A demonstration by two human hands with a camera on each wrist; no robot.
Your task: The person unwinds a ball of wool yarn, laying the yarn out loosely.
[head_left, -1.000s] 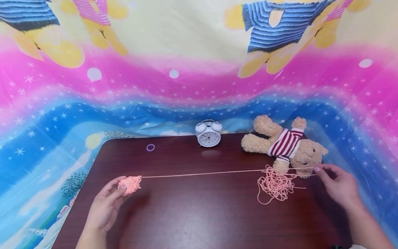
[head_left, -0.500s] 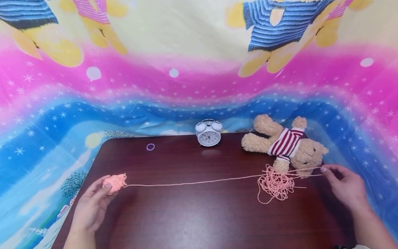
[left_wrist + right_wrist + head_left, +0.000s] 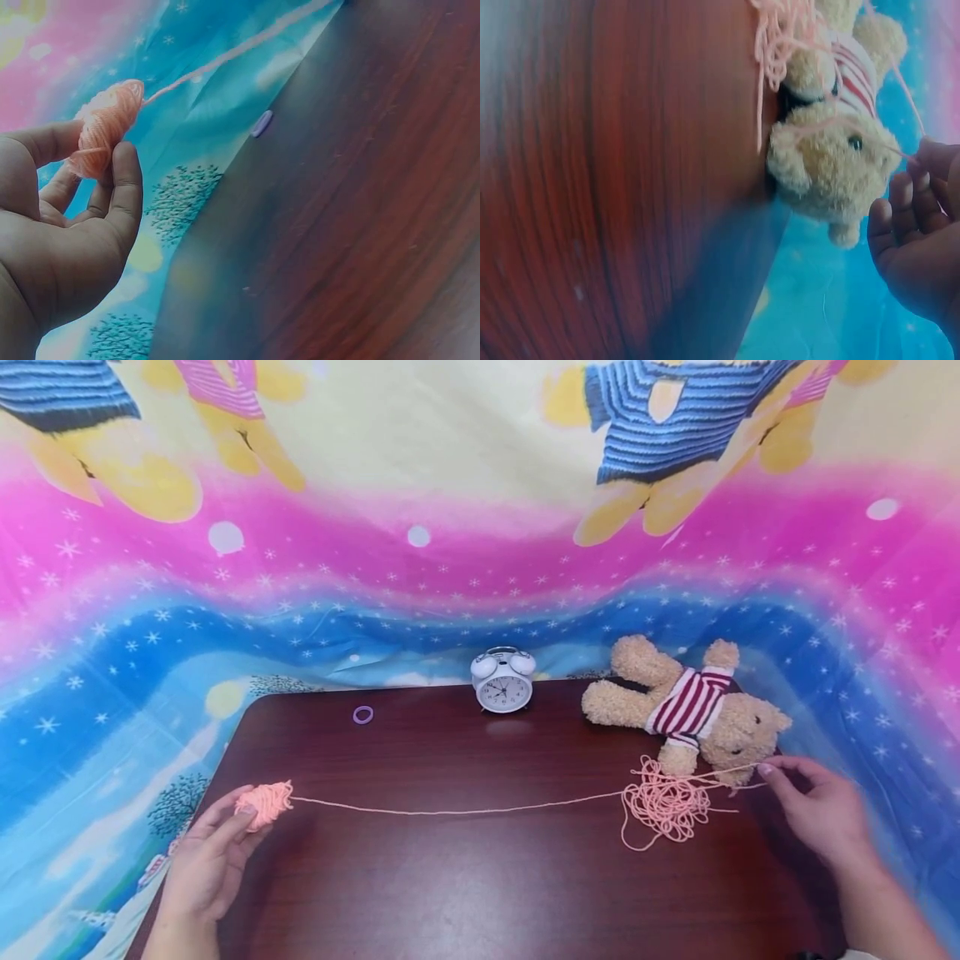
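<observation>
Two grips share one length of peach yarn: at the left of the frame my left grip pinches a small yarn bundle between thumb and fingers, and at the right my right grip pinches the yarn strands coming off a loose tangle. I take the step in hand to be drawing out yarn between bundle and tangle; since the middle stretch sags, my next move calls for taking up that slack gently, without snagging the loops. Beneath is a counter of dark reddish wood grain, glossy toward the bottom centre. Along its back edge I see a purple ring left of centre, a white twin-bell alarm clock in the middle and, right of it, a teddy bear lying in a striped shirt, one paw against the tangle. Behind hangs a cloth backdrop, pink and blue, printed with snowflakes and striped sweaters.
</observation>
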